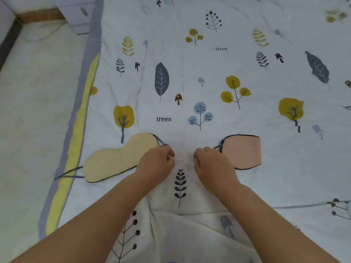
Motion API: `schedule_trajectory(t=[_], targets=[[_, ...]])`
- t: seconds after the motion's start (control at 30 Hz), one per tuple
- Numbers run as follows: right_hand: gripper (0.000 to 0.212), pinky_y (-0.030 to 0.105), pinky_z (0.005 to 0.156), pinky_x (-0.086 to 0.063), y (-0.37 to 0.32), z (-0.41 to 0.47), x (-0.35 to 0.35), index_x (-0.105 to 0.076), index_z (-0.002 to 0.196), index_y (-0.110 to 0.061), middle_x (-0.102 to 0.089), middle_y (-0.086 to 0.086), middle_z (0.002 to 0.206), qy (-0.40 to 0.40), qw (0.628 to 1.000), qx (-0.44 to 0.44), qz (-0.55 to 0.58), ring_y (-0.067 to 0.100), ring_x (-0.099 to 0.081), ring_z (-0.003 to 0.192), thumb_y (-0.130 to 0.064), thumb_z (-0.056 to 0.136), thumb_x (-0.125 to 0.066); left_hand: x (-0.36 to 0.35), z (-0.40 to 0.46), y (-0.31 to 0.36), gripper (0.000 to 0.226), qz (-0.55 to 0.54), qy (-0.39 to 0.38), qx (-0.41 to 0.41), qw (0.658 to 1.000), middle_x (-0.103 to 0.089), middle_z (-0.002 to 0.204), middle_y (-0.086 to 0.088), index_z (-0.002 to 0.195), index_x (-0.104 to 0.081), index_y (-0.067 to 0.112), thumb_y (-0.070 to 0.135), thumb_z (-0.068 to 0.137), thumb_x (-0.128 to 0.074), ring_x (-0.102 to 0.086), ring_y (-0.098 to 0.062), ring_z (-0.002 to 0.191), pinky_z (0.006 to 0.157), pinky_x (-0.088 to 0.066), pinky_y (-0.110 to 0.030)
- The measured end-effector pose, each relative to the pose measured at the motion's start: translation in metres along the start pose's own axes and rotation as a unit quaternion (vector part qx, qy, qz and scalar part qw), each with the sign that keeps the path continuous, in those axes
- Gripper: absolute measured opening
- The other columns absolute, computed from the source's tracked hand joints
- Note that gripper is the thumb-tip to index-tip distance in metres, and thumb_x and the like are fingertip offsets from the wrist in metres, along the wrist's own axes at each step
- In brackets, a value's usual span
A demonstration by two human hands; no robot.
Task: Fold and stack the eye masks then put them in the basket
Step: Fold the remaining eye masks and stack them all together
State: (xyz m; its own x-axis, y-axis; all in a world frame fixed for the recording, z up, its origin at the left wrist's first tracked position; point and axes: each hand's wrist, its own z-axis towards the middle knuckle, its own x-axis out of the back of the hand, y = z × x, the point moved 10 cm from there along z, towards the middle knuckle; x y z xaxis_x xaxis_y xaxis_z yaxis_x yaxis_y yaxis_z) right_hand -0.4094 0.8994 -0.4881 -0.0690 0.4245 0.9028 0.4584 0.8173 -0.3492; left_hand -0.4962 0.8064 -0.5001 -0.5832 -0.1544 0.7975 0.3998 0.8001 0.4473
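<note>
A quilt [218,63] printed with trees, leaves and mushrooms covers the bed; on it lie two eye masks. The yellow mask [115,160] lies unfolded, tilted, near the quilt's left edge, dark-piped, its grey strap [69,172] trailing left; the pink mask [244,151] lies to the right, folded in half, dark-edged, straight fold facing right. Both bare forearms reach forward, hands close together between the masks; the left hand [156,164] curls its fingers [170,154] at the yellow mask's right end, pinching the strap there; the right hand [210,164] curls at the pink mask's strap; whether it grips cannot be told.
</note>
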Motion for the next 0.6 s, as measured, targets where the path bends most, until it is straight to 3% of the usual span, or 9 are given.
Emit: schedule_trajectory(t=[0.2, 0.3, 0.5, 0.6], targets=[[0.025, 0.034, 0.080, -0.044, -0.055, 0.024, -0.026, -0.054, 0.114, -0.008, -0.060, 0.012, 0.110, -0.051, 0.998, 0.044, -0.021, 0.029, -0.057, 0.099, -0.012, 0.095, -0.037, 0.026, -0.012, -0.066, 0.022, 0.033, 0.023, 0.053, 0.998, -0.065, 0.107, -0.007, 0.103, -0.062, 0.014, 0.018, 0.087, -0.047, -0.058, -0.022, 0.096, 0.075, -0.039, -0.029], [0.023, 0.031, 0.074, -0.038, -0.078, 0.040, -0.038, -0.054, 0.111, -0.007, -0.058, 0.013, 0.111, -0.058, 0.996, 0.057, -0.033, 0.028, -0.054, 0.101, -0.010, 0.095, -0.037, 0.042, -0.015, -0.096, 0.024, 0.046, 0.051, 0.079, 0.995, -0.064, 0.110, -0.011, 0.106, -0.062, 0.013, 0.019, 0.088, -0.047, -0.058, -0.026, 0.097, 0.075, -0.041, -0.031], [0.030, 0.034, 0.072, -0.035, -0.108, 0.066, -0.047, -0.046, 0.119, -0.006, -0.048, 0.015, 0.117, -0.023, 0.996, 0.055, -0.072, 0.031, -0.048, 0.103, -0.004, 0.089, -0.040, 0.066, -0.016, -0.134, 0.031, 0.096, 0.095, 0.092, 0.987, -0.057, 0.114, -0.016, 0.112, -0.062, 0.009, 0.014, 0.085, -0.046, -0.053, -0.031, 0.103, 0.087, -0.044, -0.038], [0.040, 0.037, 0.078, -0.037, -0.111, 0.075, -0.047, -0.042, 0.127, -0.007, -0.047, 0.014, 0.123, 0.017, 0.996, 0.041, -0.073, 0.032, -0.045, 0.108, -0.003, 0.088, -0.038, 0.073, -0.020, -0.150, 0.033, 0.129, 0.103, 0.104, 0.981, -0.052, 0.118, -0.017, 0.115, -0.057, 0.007, 0.013, 0.083, -0.048, -0.048, -0.034, 0.106, 0.085, -0.043, -0.041]])
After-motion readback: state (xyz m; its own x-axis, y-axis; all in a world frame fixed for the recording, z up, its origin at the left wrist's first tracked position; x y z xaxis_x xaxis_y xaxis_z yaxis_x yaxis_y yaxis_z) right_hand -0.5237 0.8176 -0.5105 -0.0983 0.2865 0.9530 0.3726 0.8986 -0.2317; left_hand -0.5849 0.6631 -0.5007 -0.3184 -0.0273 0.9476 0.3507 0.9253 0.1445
